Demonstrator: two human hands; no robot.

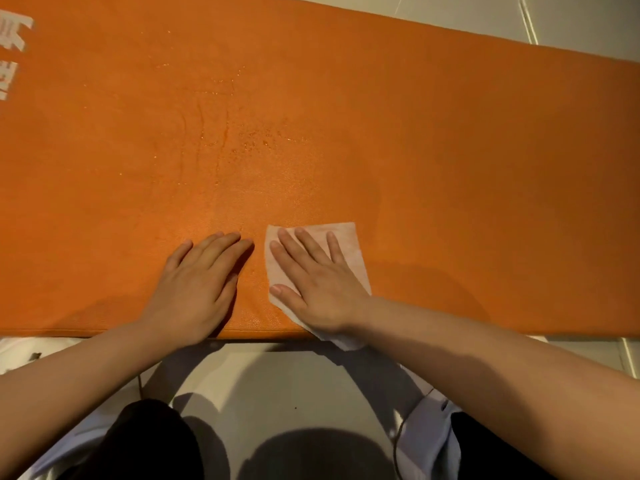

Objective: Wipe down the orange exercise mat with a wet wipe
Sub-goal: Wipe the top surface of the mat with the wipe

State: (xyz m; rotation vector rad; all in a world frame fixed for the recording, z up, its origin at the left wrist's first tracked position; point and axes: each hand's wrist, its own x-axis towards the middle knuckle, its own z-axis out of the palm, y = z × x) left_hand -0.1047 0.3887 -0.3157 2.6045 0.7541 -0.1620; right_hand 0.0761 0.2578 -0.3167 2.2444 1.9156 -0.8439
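Observation:
The orange exercise mat (346, 133) stretches across the whole view on a tiled floor. Near its front edge lies a white wet wipe (349, 244), spread flat, with one corner hanging over the mat's edge. My right hand (311, 282) presses on the wipe with straight, spread fingers. Just to its left, my left hand (197, 282) rests flat on the bare mat with its fingers together, not touching the wipe. Wet droplets and streaks glisten on the mat's middle, beyond the hands.
White printed lettering (12, 50) marks the mat's far left end. Pale floor tiles (554, 15) show beyond the mat's far edge and below its near edge, where my knees in dark trousers (149, 441) are.

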